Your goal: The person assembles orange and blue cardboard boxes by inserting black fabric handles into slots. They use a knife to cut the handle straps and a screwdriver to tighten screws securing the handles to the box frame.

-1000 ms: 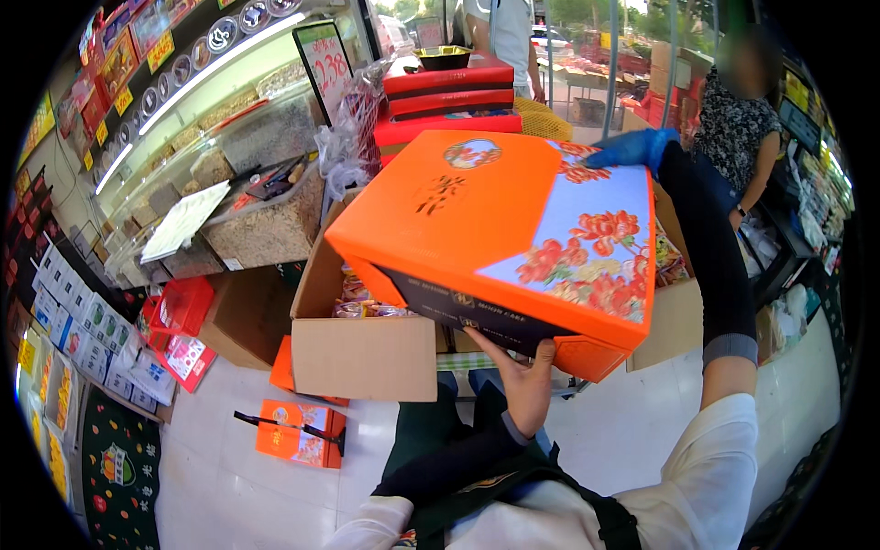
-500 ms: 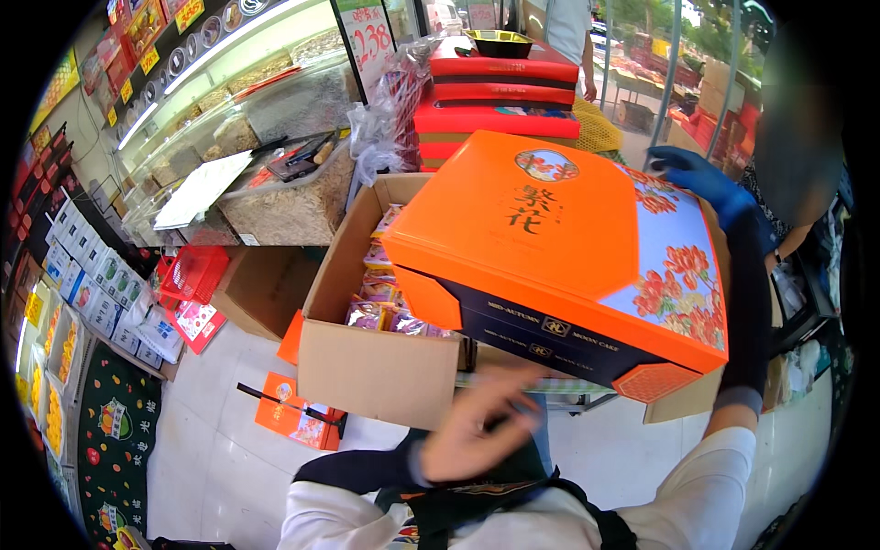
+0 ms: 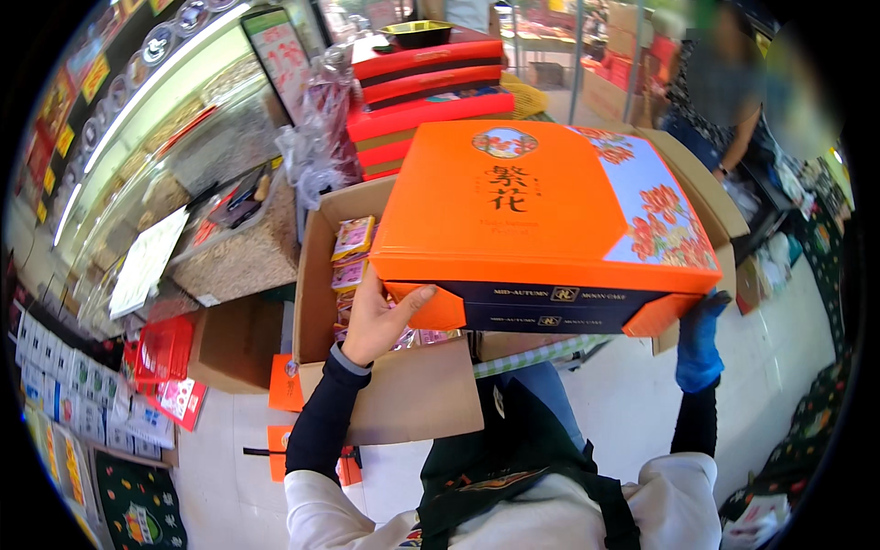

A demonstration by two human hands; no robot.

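Note:
A large orange gift box with a flower-printed corner and a dark blue front band rests across an open brown carton. My bare left hand grips the box's near left corner, thumb on the front and fingers around the side. At the near right corner my right hand, in a blue glove, is closed around the edge; some of its fingers are hidden. Several small wrapped packets show inside the carton, left of the box. The box covers the rest of the carton's contents.
Red gift boxes are stacked behind the carton, topped by a black tray. A glass display counter stands at the left. A red basket and orange boxes are low at the left. Another person is at the right back.
My left hand has come up from in front of my body onto the box's left corner. My right hand has moved from the far side to the near right corner. The view has shifted.

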